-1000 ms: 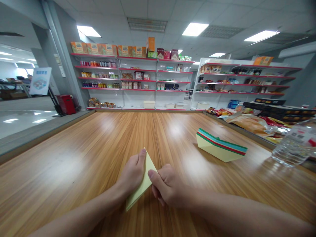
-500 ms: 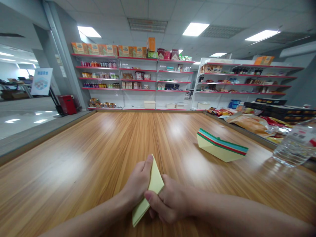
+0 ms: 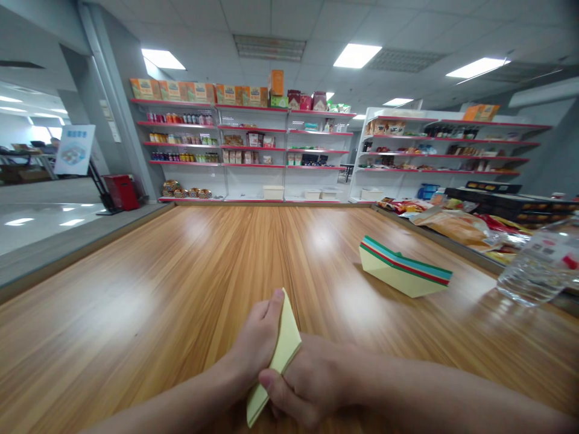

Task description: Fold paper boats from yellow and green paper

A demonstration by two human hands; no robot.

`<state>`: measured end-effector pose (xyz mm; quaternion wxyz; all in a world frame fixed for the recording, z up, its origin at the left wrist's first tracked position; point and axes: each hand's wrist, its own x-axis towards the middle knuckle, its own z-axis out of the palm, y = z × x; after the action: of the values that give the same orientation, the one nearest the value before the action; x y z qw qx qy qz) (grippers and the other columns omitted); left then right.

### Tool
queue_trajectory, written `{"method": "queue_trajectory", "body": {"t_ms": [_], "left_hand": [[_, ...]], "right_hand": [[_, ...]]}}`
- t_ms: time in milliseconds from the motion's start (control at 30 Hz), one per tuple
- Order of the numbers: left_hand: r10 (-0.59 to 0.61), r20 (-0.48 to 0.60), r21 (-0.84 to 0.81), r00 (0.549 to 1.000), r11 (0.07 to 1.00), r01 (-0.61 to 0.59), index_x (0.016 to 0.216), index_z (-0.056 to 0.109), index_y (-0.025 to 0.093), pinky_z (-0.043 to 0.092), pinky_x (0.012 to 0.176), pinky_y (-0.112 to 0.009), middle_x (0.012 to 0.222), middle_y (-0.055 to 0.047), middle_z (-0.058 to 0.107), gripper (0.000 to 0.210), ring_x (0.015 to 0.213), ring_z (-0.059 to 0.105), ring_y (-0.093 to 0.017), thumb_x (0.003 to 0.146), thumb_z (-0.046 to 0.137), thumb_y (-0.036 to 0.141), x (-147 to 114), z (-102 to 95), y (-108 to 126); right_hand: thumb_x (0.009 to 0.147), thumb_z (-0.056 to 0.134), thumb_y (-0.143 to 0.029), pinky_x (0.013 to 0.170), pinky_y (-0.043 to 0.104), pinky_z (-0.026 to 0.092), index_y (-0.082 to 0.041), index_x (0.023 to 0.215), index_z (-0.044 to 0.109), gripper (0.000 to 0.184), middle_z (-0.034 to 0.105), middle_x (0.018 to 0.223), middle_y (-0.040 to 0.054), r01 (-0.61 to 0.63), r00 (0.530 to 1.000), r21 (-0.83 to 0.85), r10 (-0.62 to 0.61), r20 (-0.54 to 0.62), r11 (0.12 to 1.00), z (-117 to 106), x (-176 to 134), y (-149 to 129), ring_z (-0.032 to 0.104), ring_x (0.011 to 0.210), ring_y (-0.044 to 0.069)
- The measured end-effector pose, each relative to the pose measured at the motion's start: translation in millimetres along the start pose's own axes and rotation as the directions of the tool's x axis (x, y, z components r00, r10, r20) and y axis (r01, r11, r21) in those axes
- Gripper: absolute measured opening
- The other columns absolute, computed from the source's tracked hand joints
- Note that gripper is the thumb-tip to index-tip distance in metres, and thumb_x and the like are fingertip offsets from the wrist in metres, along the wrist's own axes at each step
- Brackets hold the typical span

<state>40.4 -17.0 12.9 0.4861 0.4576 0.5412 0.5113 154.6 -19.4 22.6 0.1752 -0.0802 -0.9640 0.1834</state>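
Well short of the worktop's (image 3: pixel 203 259) far edge, the left hand (image 3: pixel 256 337) and right hand (image 3: pixel 312 374) are both clamped on a folded pale-yellow paper (image 3: pixel 288 343), right thumb across its lower part. Pressing a fold appears in hand; the next move calls for aligned layers and even pressure. Beyond, a striped paper boat (image 3: pixel 402 276) stands toward the right edge.
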Motion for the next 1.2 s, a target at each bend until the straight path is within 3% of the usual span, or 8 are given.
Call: {"method": "queue_trajectory", "body": {"t_ms": [133, 333, 633, 700, 800, 900, 1033, 1200], "left_hand": [[0.067, -0.124, 0.009, 0.99, 0.998, -0.067, 0.052, 0.04, 0.02, 0.029, 0.041, -0.023, 0.049, 0.005, 0.036, 0.05, 0.045, 0.036, -0.01, 0.074, 0.05, 0.064, 1, -1.4, -1], [0.048, -0.104, 0.023, 0.993, 0.999, -0.046, 0.05, 0.04, 0.019, 0.031, 0.041, -0.023, 0.048, 0.004, 0.037, 0.052, 0.044, 0.036, -0.01, 0.072, 0.05, 0.065, 0, 0.0, -1], [-0.057, -0.239, -0.155, 0.969, 0.988, 0.02, 0.057, 0.043, 0.019, 0.032, 0.038, -0.022, 0.047, 0.005, 0.04, 0.046, 0.04, 0.039, -0.01, 0.074, 0.05, 0.061, 7, -5.0, -3], [-0.045, -0.264, -0.161, 0.963, 0.987, 0.001, 0.057, 0.044, 0.018, 0.031, 0.037, -0.022, 0.047, 0.005, 0.042, 0.044, 0.039, 0.04, -0.01, 0.074, 0.054, 0.058, 11, -7.2, -4], [0.017, -0.298, -0.229, 0.954, 0.969, -0.089, 0.06, 0.046, 0.017, 0.032, 0.036, -0.021, 0.049, 0.002, 0.048, 0.041, 0.039, 0.044, -0.01, 0.076, 0.054, 0.053, 25, -16.5, -5], [0.067, -0.19, -0.34, 0.979, 0.932, -0.13, 0.078, 0.053, 0.013, 0.04, 0.04, -0.022, 0.065, -0.004, 0.06, 0.024, 0.048, 0.055, -0.013, 0.077, 0.056, 0.037, 44, -31.2, -6], [0.148, -0.104, -0.287, 0.984, 0.943, -0.172, 0.118, 0.048, 0.017, 0.05, 0.056, -0.027, 0.106, -0.011, 0.062, 0.052, 0.08, 0.063, -0.02, 0.069, 0.062, 0.019, 60, -48.5, -7], [0.301, 0.135, 0.073, 0.944, 0.947, -0.312, 0.107, 0.066, 0.014, 0.048, 0.077, -0.03, 0.109, -0.011, 0.066, 0.04, 0.096, 0.061, -0.025, 0.071, 0.065, 0.031, 60, -52.9, -10]], "right_hand": [[0.084, 0.035, -0.018, 0.055, 0.021, 0.046, -0.012, 0.063, 0.059, 0.033, 0.061, 0.057, 0.0053, -0.032, 0.999, -0.097, 0.028, -0.033, 0.995, 3, 1, 3, 0.057, 0.055, 0.013], [0.082, 0.038, -0.019, 0.049, 0.02, 0.042, -0.015, 0.057, 0.055, 0.031, 0.057, 0.053, 0.0028, 0.043, 0.999, -0.105, -0.044, -0.012, 0.994, 7, 0, 8, 0.052, 0.05, 0.012], [0.076, 0.043, -0.018, 0.046, 0.02, 0.035, -0.015, 0.051, 0.047, 0.025, 0.052, 0.05, 0.0008, -0.062, 0.998, -0.027, 0.062, 0.012, 0.998, 4, 2, 4, 0.043, 0.046, 0.009], [0.076, 0.044, -0.019, 0.041, 0.019, 0.031, -0.015, 0.048, 0.044, 0.028, 0.048, 0.044, -0.0003, -0.201, 0.978, 0.078, 0.204, -0.041, 0.977, 5, 2, 8, 0.04, 0.041, 0.008], [0.08, 0.042, -0.027, 0.035, 0.018, 0.026, -0.016, 0.046, 0.046, 0.036, 0.044, 0.038, -0.0015, -0.448, 0.811, 0.457, 0.564, -0.152, 0.768, 6, 0, 27, 0.039, 0.033, 0.007], [0.076, 0.049, -0.035, 0.032, 0.019, 0.022, -0.016, 0.047, 0.046, 0.035, 0.041, 0.034, -0.0038, -0.223, 0.639, 0.833, 0.721, -0.267, 0.506, 2, -4, 54, 0.034, 0.028, 0.006], [0.07, 0.051, -0.034, 0.034, 0.021, 0.019, -0.019, 0.044, 0.038, 0.033, 0.032, 0.028, -0.0061, -0.01, 0.624, 0.976, 0.764, -0.163, 0.217, -6, -9, 74, 0.028, 0.026, 0.006], [0.07, 0.05, -0.037, 0.034, 0.022, 0.02, -0.019, 0.045, 0.037, 0.034, 0.031, 0.029, -0.0061, -0.005, 0.642, 0.993, 0.762, -0.087, 0.118, -10, -9, 74, 0.029, 0.027, 0.007]]}}
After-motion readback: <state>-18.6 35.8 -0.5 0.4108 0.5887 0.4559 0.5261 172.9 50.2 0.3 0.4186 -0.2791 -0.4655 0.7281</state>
